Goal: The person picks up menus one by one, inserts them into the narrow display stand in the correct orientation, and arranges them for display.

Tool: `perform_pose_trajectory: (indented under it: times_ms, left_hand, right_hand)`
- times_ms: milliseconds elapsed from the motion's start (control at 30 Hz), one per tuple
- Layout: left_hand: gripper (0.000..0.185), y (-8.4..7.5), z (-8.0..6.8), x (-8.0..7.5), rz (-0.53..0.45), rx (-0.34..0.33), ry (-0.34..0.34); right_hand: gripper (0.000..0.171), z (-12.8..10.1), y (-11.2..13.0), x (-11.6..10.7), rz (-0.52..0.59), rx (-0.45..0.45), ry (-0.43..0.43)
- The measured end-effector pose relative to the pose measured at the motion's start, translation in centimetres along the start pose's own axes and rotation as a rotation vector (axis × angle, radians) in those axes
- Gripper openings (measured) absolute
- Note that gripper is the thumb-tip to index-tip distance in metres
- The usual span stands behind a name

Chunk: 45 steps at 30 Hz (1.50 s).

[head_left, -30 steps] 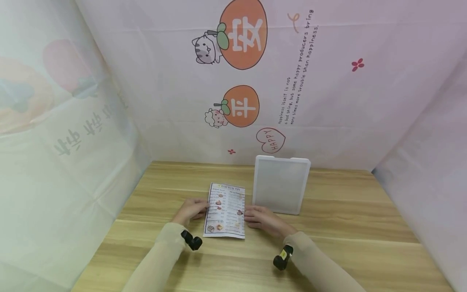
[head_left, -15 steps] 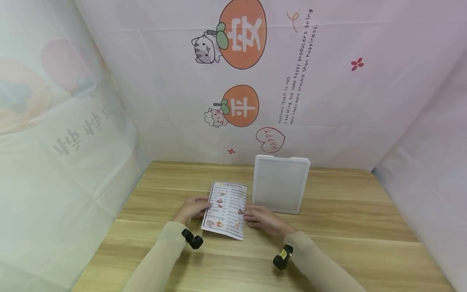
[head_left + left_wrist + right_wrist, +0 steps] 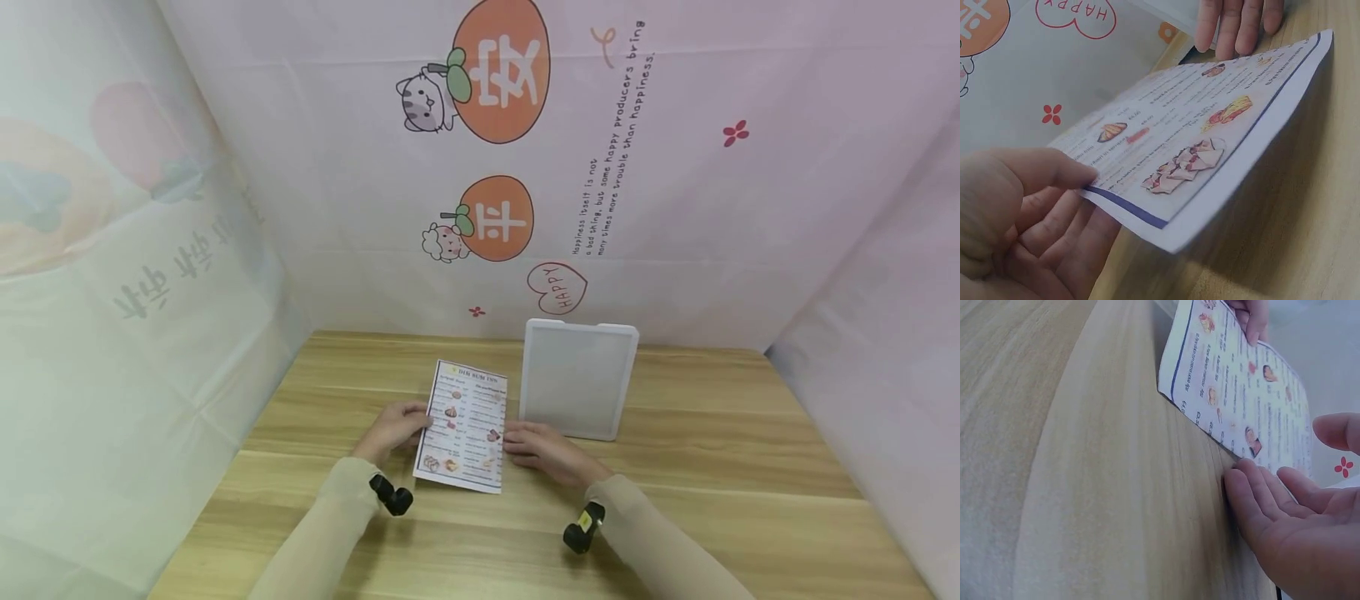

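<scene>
A printed menu sheet (image 3: 465, 429), headed "Dim Sum Inn" with small food pictures, is tilted with its left side raised off the table. My left hand (image 3: 393, 429) pinches its left edge, thumb on top and fingers beneath, as the left wrist view shows. At the opposite edge lies my right hand (image 3: 551, 452), its fingers extended and thumb apart. In the right wrist view those fingertips (image 3: 1244, 467) are right at the paper's edge, palm turned up. A white-framed translucent panel (image 3: 576, 383) stands upright just beyond my right hand.
The wooden table (image 3: 712, 475) carries everything here. Behind it hangs a white printed cloth (image 3: 360, 167), with more cloth at both sides. A small black camera (image 3: 392, 495) sits on my left wrist and another black camera (image 3: 583, 528) on my right.
The menu's left side has risen and the sheet has turned slightly, its top edge now sloping down to the right. My left hand has gripped its edge; the right hand has barely moved.
</scene>
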<state>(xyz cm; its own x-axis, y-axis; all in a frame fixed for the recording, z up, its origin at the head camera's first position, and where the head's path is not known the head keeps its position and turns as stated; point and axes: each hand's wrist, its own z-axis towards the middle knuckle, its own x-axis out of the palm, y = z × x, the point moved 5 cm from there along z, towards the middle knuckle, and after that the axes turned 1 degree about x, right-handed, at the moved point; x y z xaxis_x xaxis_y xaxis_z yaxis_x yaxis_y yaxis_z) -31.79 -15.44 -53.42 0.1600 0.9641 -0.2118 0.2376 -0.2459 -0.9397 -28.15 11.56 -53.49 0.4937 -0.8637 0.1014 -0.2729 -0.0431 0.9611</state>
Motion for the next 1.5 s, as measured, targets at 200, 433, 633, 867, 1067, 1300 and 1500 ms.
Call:
perform_pose_trajectory:
  times_ms: [200, 433, 633, 867, 1067, 1300, 1500]
  left_hand:
    - [0.042, -0.7, -0.3, -0.3, -0.002, 0.034, 0.011]
    - [0.043, -1.2, -0.4, -1.0, 0.030, 0.046, -0.032]
    - [0.042, -1.9, -0.7, -1.2, 0.010, 0.073, -0.065]
    - [0.038, -3.0, -1.3, -1.0, -0.037, 0.099, -0.069]
    - [0.032, -4.0, -1.9, -0.8, -0.065, 0.131, -0.082]
    - [0.030, -4.8, -2.1, -0.5, -0.154, 0.177, -0.097]
    - [0.032, -5.4, -2.1, -0.4, -0.153, 0.217, -0.086]
  right_hand:
    - [0.056, 0.2, 0.4, 0.0, -0.012, -0.009, -0.014]
    - [0.049, 0.5, 1.2, 0.1, -0.002, -0.030, -0.117]
    - [0.042, 0.6, 2.0, -0.4, -0.082, -0.057, -0.252]
    - [0.033, 1.0, 3.4, -0.8, -0.205, -0.118, -0.346]
    - [0.025, 1.0, 4.6, -1.0, -0.228, -0.161, -0.379]
    - [0.023, 0.8, 5.8, -1.4, -0.240, -0.201, -0.363]
    - [0.024, 0.5, 6.6, -1.8, -0.253, -0.236, -0.378]
